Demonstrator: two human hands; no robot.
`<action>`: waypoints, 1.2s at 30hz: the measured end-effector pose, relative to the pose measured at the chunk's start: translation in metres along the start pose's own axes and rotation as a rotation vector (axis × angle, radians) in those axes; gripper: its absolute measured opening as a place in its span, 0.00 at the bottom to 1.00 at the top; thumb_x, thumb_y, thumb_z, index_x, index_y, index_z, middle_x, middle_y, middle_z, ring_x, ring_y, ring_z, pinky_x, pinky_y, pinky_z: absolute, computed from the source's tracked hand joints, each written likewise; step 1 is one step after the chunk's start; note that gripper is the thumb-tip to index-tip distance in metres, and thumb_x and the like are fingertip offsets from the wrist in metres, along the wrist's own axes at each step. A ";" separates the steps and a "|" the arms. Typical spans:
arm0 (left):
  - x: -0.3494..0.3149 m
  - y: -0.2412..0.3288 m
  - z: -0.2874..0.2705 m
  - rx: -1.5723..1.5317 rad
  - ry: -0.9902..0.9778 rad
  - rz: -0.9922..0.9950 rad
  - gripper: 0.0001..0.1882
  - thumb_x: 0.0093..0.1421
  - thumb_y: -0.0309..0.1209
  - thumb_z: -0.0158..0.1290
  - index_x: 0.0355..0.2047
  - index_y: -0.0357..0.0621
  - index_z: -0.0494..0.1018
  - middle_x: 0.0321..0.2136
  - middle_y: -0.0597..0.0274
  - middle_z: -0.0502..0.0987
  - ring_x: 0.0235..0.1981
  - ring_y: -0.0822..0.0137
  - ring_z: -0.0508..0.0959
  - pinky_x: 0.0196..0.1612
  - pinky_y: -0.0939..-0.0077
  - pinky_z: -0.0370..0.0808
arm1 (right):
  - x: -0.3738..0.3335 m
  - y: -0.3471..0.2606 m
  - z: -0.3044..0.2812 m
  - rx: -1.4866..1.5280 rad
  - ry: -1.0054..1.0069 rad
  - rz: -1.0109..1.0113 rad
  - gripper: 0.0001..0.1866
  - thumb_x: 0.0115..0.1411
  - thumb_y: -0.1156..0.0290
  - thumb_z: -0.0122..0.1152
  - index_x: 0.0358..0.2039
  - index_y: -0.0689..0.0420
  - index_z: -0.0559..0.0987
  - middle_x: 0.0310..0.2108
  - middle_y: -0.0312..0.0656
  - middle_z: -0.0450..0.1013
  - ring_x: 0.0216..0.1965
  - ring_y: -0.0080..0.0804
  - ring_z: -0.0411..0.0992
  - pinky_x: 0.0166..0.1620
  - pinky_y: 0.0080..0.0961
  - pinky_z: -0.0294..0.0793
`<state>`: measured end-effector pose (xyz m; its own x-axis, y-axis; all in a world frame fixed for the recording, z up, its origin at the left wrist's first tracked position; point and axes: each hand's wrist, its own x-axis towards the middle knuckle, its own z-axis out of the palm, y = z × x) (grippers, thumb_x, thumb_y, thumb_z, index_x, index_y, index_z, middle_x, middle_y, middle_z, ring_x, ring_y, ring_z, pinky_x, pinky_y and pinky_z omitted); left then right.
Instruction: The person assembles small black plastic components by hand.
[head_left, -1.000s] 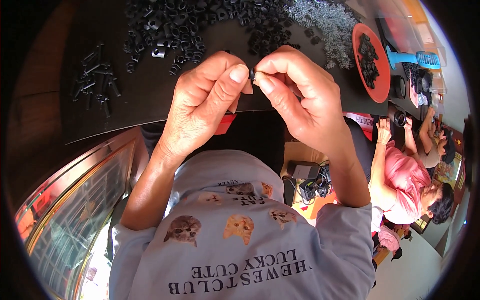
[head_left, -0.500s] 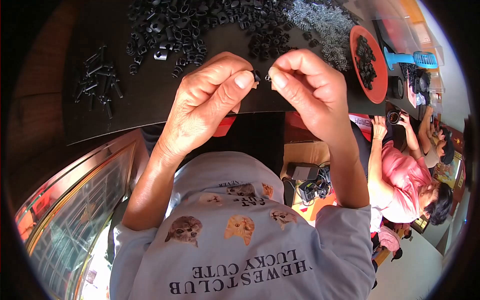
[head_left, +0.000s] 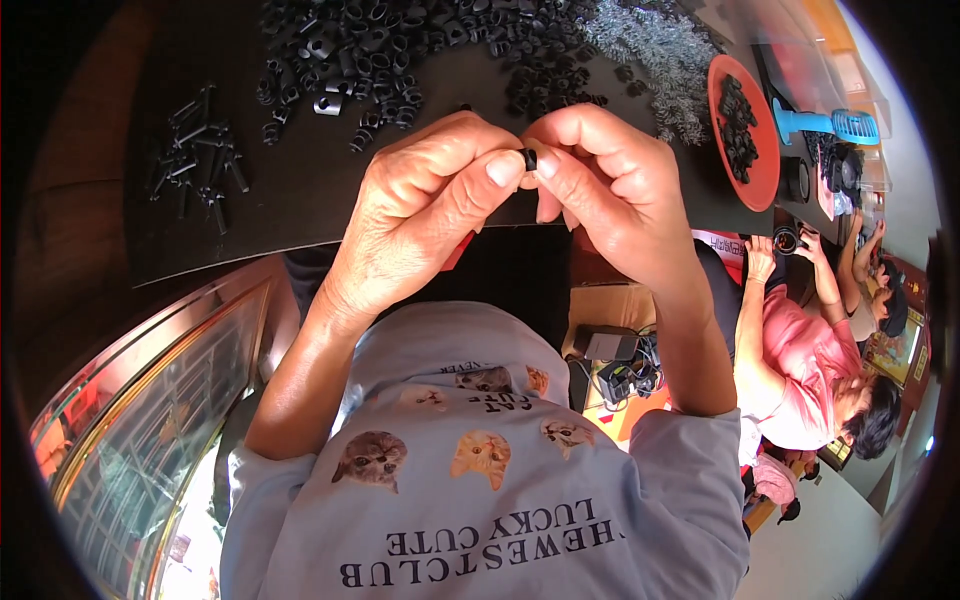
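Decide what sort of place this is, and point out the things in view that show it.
Probably a small hand-assembly workshop: black parts and silvery pieces lie heaped on a dark table, and nearby a person in pink holds a round black object.

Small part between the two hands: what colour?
The small part is black; the head view shows it best.

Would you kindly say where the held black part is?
In the head view, the black part is just right of upper centre, between the left hand and right hand.
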<state>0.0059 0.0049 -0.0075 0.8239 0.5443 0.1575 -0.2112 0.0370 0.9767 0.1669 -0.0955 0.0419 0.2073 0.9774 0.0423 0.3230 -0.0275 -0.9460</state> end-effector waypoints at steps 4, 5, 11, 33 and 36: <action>0.000 -0.002 0.000 0.016 0.012 0.060 0.15 0.69 0.37 0.50 0.41 0.35 0.77 0.31 0.63 0.76 0.22 0.78 0.71 0.25 0.84 0.68 | 0.001 0.001 0.002 0.121 0.010 0.043 0.05 0.65 0.76 0.55 0.36 0.64 0.76 0.26 0.37 0.76 0.22 0.18 0.71 0.25 0.16 0.71; 0.000 0.000 0.000 0.006 0.015 0.037 0.15 0.69 0.37 0.50 0.41 0.35 0.77 0.31 0.63 0.76 0.22 0.78 0.71 0.25 0.84 0.68 | 0.001 0.001 0.001 0.121 0.011 0.043 0.05 0.65 0.76 0.55 0.36 0.64 0.76 0.26 0.37 0.76 0.22 0.18 0.71 0.25 0.16 0.71; 0.000 -0.001 0.002 -0.026 0.046 0.019 0.15 0.69 0.37 0.50 0.41 0.36 0.77 0.31 0.63 0.76 0.22 0.78 0.71 0.25 0.85 0.67 | -0.001 0.007 0.004 0.180 0.006 0.093 0.06 0.66 0.74 0.55 0.38 0.64 0.77 0.26 0.37 0.75 0.21 0.17 0.70 0.24 0.15 0.69; -0.004 -0.005 0.006 -0.047 0.156 0.022 0.15 0.69 0.39 0.51 0.41 0.38 0.77 0.31 0.63 0.79 0.22 0.78 0.71 0.25 0.84 0.67 | -0.009 0.016 0.009 0.078 0.089 0.040 0.05 0.65 0.75 0.58 0.37 0.64 0.77 0.26 0.31 0.71 0.25 0.12 0.64 0.27 0.14 0.65; -0.003 -0.003 0.010 -0.083 0.214 0.029 0.13 0.68 0.36 0.53 0.36 0.38 0.78 0.27 0.68 0.76 0.22 0.80 0.69 0.25 0.85 0.67 | -0.010 0.017 0.013 0.058 0.087 0.038 0.05 0.64 0.75 0.59 0.37 0.65 0.78 0.26 0.33 0.71 0.25 0.13 0.65 0.27 0.15 0.65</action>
<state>0.0094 -0.0055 -0.0094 0.6886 0.7111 0.1422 -0.2829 0.0829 0.9556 0.1584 -0.1032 0.0217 0.2987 0.9538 0.0315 0.2595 -0.0494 -0.9645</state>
